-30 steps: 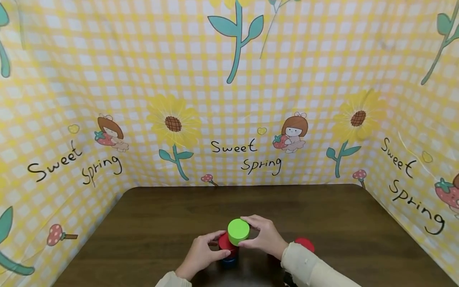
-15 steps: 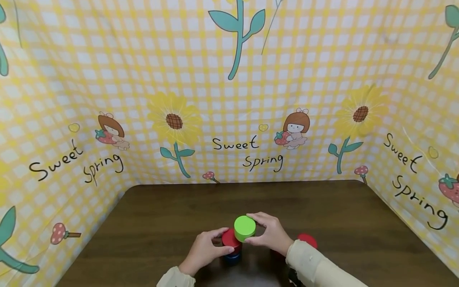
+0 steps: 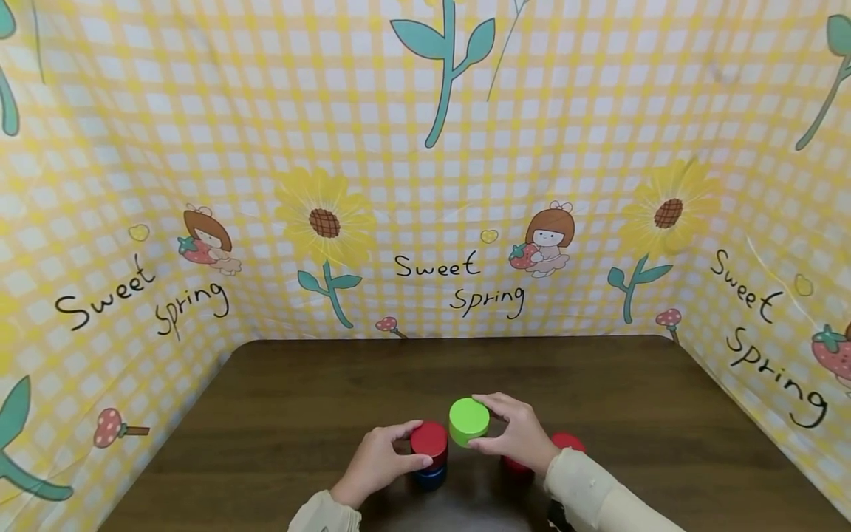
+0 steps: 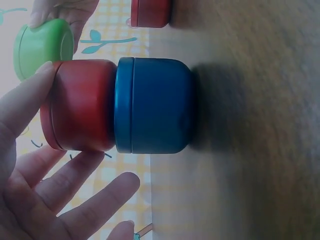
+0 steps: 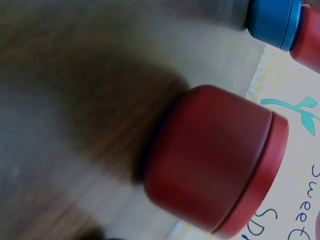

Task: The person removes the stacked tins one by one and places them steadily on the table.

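Shifted rightward off the stack, the green jar [image 3: 468, 420] is gripped by the right hand [image 3: 512, 436]; the red jar [image 3: 428, 439] on the blue jar [image 3: 431, 477] is steadied by the left hand [image 3: 379, 464]; the green one is not yet set down.

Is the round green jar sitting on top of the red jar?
No, the right hand holds the round green jar beside the red jar.

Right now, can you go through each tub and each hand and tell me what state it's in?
Green tub: held in the air by the right hand, beside the stack, resting on nothing.
Red tub: upright on the blue tub, steadied by the left hand.
Blue tub: upright on the table, bottom of the stack.
Loose red tubs: standing on the table by the right wrist, untouched.
Left hand: grip round the stacked red tub.
Right hand: grip round the green tub.
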The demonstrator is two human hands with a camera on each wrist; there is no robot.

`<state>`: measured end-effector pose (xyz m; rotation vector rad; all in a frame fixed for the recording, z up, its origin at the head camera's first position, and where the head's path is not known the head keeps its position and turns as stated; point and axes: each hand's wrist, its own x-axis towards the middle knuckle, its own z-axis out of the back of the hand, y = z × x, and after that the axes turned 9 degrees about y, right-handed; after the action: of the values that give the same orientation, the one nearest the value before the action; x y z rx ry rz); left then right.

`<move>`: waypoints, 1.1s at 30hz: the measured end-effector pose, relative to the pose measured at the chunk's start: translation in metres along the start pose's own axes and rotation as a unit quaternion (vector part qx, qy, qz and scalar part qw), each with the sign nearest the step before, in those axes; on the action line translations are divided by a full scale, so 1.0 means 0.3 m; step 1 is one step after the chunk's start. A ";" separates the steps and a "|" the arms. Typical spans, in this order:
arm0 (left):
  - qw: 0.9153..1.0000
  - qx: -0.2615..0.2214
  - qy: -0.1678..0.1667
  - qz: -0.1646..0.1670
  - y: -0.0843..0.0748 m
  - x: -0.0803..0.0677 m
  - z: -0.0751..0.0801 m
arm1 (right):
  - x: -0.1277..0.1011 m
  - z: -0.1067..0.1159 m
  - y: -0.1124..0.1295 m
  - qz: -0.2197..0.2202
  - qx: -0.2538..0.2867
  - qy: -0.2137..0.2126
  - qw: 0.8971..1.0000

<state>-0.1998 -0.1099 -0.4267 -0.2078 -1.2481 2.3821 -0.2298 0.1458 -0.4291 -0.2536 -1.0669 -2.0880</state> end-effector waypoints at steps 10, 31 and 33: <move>1.000 -0.012 0.011 0.021 -0.008 0.003 -0.003 | -0.049 0.024 -0.035 0.053 -0.046 -0.040 0.997; 0.998 0.020 -0.004 0.053 -0.013 -0.003 -0.002 | -0.105 0.093 -0.057 0.009 -0.070 -0.030 0.997; 0.998 0.021 -0.004 0.053 -0.011 -0.002 -0.001 | -0.107 0.098 -0.061 0.014 -0.071 -0.033 0.997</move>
<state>-0.1981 -0.1082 -0.4242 -0.2570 -1.2172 2.4983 -0.2253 0.1921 -0.4374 -0.4078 -0.9503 -2.1463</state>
